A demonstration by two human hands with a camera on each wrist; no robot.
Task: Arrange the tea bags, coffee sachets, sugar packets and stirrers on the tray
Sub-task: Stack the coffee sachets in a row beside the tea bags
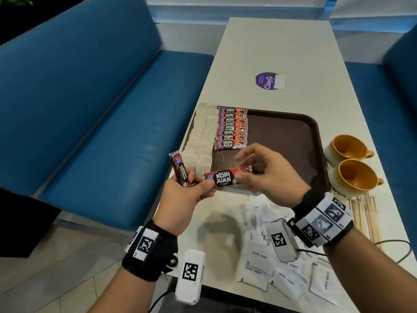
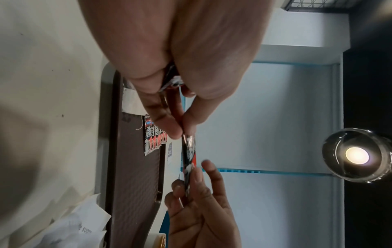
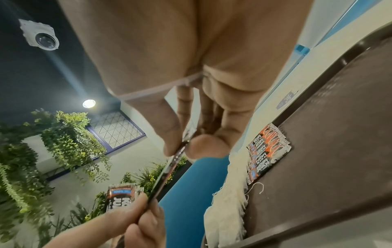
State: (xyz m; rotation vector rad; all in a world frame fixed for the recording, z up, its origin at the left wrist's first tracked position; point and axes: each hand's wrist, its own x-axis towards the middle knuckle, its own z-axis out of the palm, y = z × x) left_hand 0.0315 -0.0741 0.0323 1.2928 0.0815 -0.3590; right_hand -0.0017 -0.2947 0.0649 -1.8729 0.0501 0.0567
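I see both hands raised over the near edge of a brown tray (image 1: 293, 141) on a pale tabletop (image 1: 270, 46). My left hand (image 1: 182, 199) and right hand (image 1: 268, 175) share one red coffee sachet (image 1: 225, 178), held level between them: the left thumb and forefinger pinch its left end, the right thumb and forefinger pinch its right end. So both grips are closed on that sachet. The left grip also holds a second sachet (image 1: 179, 169), standing nearly upright against the fingers (its label faces right).

From the left wrist view the shared sachet (image 2: 189, 151) appears edge-on, running from the left fingertips (image 2: 169, 127) to the right hand (image 2: 201, 214) below. The right wrist view shows the same thin edge (image 3: 167, 169) pinched under the right thumb (image 3: 207, 147).

On the tray, a column of red coffee sachets (image 1: 232, 128) lies overlapping, each one crosswise, just right of two columns of pale tea bags (image 1: 200, 136) along the tray's left side. A loose string (image 1: 220, 155) lies on the tray near the closest sachet.

White sugar packets (image 1: 259, 265) lie scattered on the tabletop in front of the tray. Wooden stirrers (image 1: 363, 213) lie in a bundle at the right, beside two orange-lined cups (image 1: 352, 163). A purple sticker (image 1: 267, 80) sits on the tabletop beyond the tray. A blue bench seat (image 1: 101, 109) runs along the left.
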